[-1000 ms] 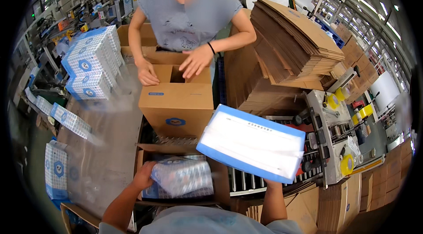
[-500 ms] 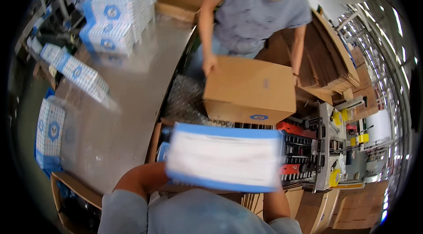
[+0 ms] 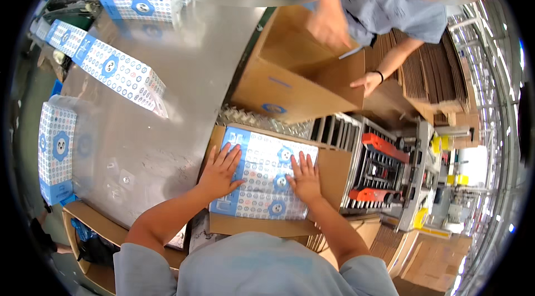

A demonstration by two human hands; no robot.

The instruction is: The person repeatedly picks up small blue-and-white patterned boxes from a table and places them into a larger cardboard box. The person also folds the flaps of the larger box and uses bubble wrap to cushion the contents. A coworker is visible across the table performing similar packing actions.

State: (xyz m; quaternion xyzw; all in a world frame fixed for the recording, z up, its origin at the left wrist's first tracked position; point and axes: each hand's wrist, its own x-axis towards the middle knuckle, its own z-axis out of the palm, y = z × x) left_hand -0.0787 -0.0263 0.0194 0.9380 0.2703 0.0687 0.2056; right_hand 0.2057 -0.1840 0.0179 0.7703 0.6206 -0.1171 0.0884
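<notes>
My left hand (image 3: 221, 172) lies with fingers spread on the left part of several blue-and-white patterned boxes (image 3: 262, 184). These boxes sit side by side in an open brown carton (image 3: 335, 170) in front of me. On their right part rests my right hand (image 3: 305, 180), its fingers also stretched out and apart. Neither hand grips anything. Across from me, a co-worker's hand (image 3: 366, 82) touches the rim of a second open carton (image 3: 290, 87), while the co-worker's other hand, smeared by motion, is above its opening.
A metal table (image 3: 161, 157) on the left bears a row of patterned boxes (image 3: 106, 65), a stack (image 3: 142, 3) farther back and an upright box (image 3: 58, 148). To the right are a roller conveyor (image 3: 340, 134) and a taping machine with red guides (image 3: 384, 147). Flattened cartons (image 3: 434, 67) stand beyond.
The blue-and-white box that I held up is down in the carton, and my hands are spread on the boxes. The co-worker's carton has tipped, showing its open top.
</notes>
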